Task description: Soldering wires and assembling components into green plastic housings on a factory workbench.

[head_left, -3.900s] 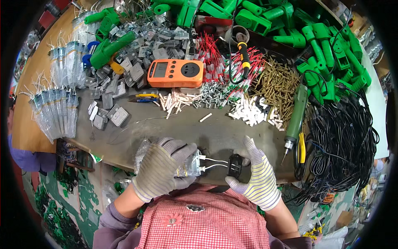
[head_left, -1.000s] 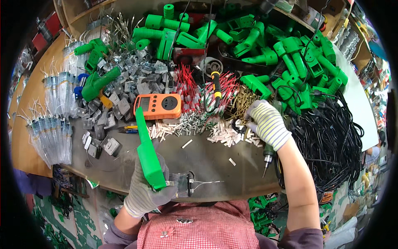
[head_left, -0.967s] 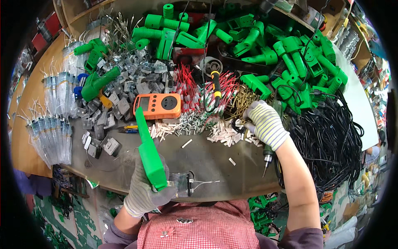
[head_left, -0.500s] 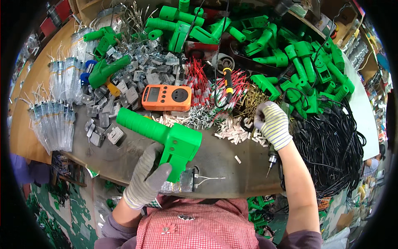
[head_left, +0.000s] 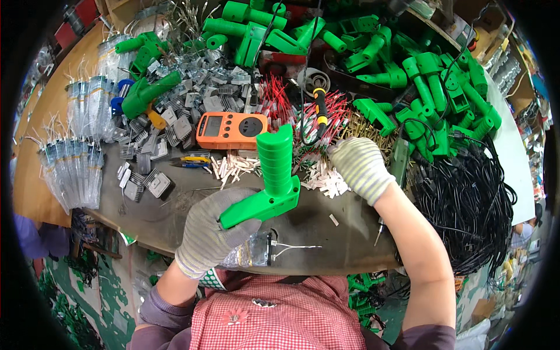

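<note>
Your left hand [head_left: 211, 234] grasps the green housing [head_left: 275, 169], now turned handle-up beyond its fingers, leaving its side accessible; your right hand [head_left: 361, 168] has shifted leftward, white pieces [head_left: 322, 182] beside its fingers, hold unclear.

Green housing [head_left: 275, 166]; striped pale gloves [head_left: 361, 169]; red-white checked apron [head_left: 280, 312]; orange meter [head_left: 232, 130]; black cables [head_left: 461, 204].

Housing [head_left: 276, 166] in left grip [head_left: 211, 233], before meter [head_left: 230, 129]; cable heap [head_left: 466, 204] right of screwdriver [head_left: 400, 160]; bagged parts [head_left: 71, 175] far left.
</note>
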`<state>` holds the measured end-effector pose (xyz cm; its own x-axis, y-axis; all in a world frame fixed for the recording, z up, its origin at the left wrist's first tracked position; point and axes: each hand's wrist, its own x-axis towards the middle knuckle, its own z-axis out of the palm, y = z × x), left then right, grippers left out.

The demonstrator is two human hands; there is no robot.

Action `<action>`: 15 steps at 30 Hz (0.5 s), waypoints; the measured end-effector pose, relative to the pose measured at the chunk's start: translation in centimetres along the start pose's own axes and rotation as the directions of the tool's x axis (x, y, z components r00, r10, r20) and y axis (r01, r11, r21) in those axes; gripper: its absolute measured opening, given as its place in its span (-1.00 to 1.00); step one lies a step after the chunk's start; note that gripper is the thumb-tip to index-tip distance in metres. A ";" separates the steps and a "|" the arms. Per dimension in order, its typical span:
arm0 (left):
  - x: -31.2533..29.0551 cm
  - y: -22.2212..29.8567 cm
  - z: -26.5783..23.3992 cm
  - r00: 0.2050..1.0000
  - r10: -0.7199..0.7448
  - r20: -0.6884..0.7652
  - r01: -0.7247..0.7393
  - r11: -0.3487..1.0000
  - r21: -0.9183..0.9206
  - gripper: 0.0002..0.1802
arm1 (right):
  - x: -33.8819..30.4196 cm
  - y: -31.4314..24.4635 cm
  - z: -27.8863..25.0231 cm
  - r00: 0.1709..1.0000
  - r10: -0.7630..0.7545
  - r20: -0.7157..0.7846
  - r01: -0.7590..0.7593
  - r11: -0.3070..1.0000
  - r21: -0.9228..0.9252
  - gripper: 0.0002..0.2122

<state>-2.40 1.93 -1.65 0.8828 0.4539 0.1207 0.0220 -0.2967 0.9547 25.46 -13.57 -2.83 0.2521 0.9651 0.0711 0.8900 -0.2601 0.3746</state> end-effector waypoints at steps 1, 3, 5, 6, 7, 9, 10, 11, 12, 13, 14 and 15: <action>0.0 0.3 0.1 1.000 -0.020 0.010 0.020 1.000 -0.021 -0.61 | 0.6 -0.3 0.1 0.998 0.013 0.062 -0.012 1.000 -0.013 -0.87; -0.2 0.6 0.2 0.999 -0.042 0.014 0.042 0.998 -0.040 -0.61 | 1.4 -0.6 -0.5 0.991 0.014 0.130 -0.007 0.998 -0.055 -0.87; -0.3 0.7 0.1 0.998 -0.065 0.014 0.065 0.996 -0.059 -0.62 | 1.3 -0.6 -0.9 0.990 0.046 0.132 -0.039 0.998 -0.054 -0.84; -0.5 0.3 -0.2 0.997 -0.075 -0.003 0.075 0.996 -0.056 -0.62 | 1.7 -0.7 -1.0 0.989 0.067 0.131 -0.061 0.997 -0.048 -0.82; -0.7 -0.3 -0.2 0.999 -0.042 -0.012 0.041 0.997 -0.066 -0.62 | 1.2 -0.6 -1.6 0.981 0.130 0.142 -0.125 0.991 -0.047 -0.82; -1.0 -0.6 -0.3 1.000 -0.012 -0.024 0.010 0.997 -0.080 -0.62 | -0.7 0.0 -2.9 0.974 0.210 0.085 -0.218 0.970 0.108 -0.86; -0.9 -0.6 -0.3 1.000 -0.019 -0.015 0.019 1.000 -0.018 -0.62 | -1.7 -0.3 -3.7 0.975 0.221 -0.036 -0.209 0.955 0.211 -0.88; -0.8 -0.6 -0.4 1.000 -0.028 -0.007 0.028 0.999 0.045 -0.62 | -2.4 -1.4 -4.9 0.940 0.342 0.011 -0.270 0.721 0.638 -0.89; -0.3 -0.3 -0.2 1.000 -0.024 0.008 0.024 0.999 0.037 -0.62 | -3.3 -2.8 -6.3 0.888 0.444 0.118 -0.279 0.317 0.906 -0.88; 0.0 0.1 -0.1 0.997 -0.035 0.062 0.035 0.999 0.003 -0.62 | -4.1 -4.0 -6.7 0.870 0.383 0.310 -0.166 -0.364 0.916 -0.85; 0.0 0.3 -0.1 0.993 -0.057 0.100 0.059 0.998 -0.021 -0.62 | -4.1 -5.1 -8.2 0.864 0.297 0.406 -0.225 -0.493 0.840 -0.83; 0.1 0.3 0.1 0.992 -0.056 0.111 0.059 0.998 -0.018 -0.62 | -4.3 -6.1 -7.9 0.869 0.331 0.368 -0.171 -0.498 0.850 -0.84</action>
<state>-2.29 1.82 -1.35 0.9269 0.3737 0.0357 0.0652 -0.2541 0.9650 15.90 -15.89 1.91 0.6535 0.7409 -0.1549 -0.1634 -0.0617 -0.9846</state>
